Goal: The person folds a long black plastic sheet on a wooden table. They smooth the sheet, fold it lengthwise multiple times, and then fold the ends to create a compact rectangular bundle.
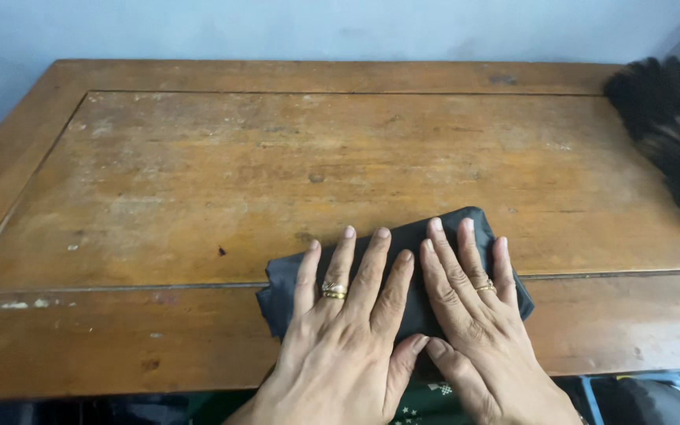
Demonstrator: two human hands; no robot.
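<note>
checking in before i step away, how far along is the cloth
The dark cloth already lies in a compact folded block near the wooden table front edge. The left hand and right hand press flat on it. Whether more folds remain can't be told.

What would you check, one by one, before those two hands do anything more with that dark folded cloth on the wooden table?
1. Both hands flat on the cloth: ok. Left hand and right hand press the dark folded cloth with fingers spread.
2. Cloth fully supported by the wooden table: ok, it lies near the front edge but does not overhang.
3. Folds even and smooth: cannot tell, the hands cover most of it.
4. Room beyond the cloth: ok, bare wood there.
5. Feather duster apart from the cloth: ok, it lies at the table's far right.
</note>
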